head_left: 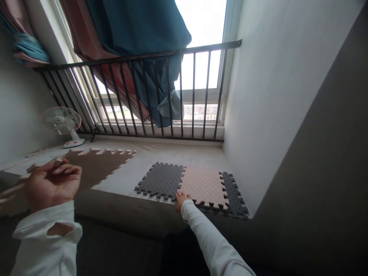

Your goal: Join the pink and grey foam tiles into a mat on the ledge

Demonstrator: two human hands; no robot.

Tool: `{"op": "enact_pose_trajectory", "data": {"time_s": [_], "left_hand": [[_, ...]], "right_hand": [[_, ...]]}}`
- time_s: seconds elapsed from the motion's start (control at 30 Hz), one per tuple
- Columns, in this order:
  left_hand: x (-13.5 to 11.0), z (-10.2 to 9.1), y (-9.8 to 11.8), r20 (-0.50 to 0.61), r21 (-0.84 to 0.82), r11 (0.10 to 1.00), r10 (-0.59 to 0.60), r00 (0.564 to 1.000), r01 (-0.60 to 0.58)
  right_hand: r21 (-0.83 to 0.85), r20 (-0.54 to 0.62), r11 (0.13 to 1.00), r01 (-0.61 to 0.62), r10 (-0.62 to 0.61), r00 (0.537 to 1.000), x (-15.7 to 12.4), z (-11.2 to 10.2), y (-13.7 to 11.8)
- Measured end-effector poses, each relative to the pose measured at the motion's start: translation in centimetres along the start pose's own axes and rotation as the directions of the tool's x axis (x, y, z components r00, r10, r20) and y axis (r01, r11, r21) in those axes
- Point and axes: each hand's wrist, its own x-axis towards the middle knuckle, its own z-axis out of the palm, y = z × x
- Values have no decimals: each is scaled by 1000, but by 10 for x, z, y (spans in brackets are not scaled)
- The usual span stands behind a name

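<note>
On the left my left hand [54, 182] is raised, palm up, its fingers curled around the toothed edge of a brownish foam mat tile [99, 166]. That tile tilts above the ledge, and part of it is hidden behind the hand. My right hand [182, 199] lies with its fingers on the near left corner of a pink foam mat tile [204, 184], beside its seam with a dark grey tile [162, 178]. Another dark tile [233, 193] shows from under the pink one's right and front edges.
The tiles lie on a pale window ledge [115, 191] with a drop at its front. A white fan [60, 120] stands at the left end. Black railing [166, 96] and blue and pink curtains [138, 27] are behind. A white wall [258, 76] bounds the right.
</note>
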Motion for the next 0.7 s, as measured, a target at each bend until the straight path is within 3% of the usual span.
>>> {"op": "enact_pose_trajectory", "data": {"time_s": [0.1,0.23,0.33,0.4,0.5,0.6,0.63,0.7], "left_hand": [[4,25,-22,146,-94,995,56,988,-42],[-5,31,-91,144,-202,977,-43,989,72],[-27,17,-165,-4,-175,952,-255,967,250],[-49,4,-214,-129,-35,899,-438,890,437],[-85,-17,-273,-248,39,828,-534,809,559],[-109,-38,-313,-358,166,736,-575,736,656],[-113,-44,-322,-383,248,695,-570,727,675],[-115,-55,-335,-372,427,621,-542,753,658]], "right_hand": [[40,-97,999,-6,10,995,-14,-4,9],[55,-230,995,-84,95,968,-45,-4,43],[31,-254,978,-207,207,945,-73,-6,82],[3,-236,956,-295,287,928,-89,-9,109],[-22,-207,924,-383,370,906,-109,-12,143],[-17,-198,894,-448,436,878,-121,-12,164],[3,-200,873,-487,478,855,-122,-11,169],[67,-199,825,-562,563,802,-123,-12,174]]}}
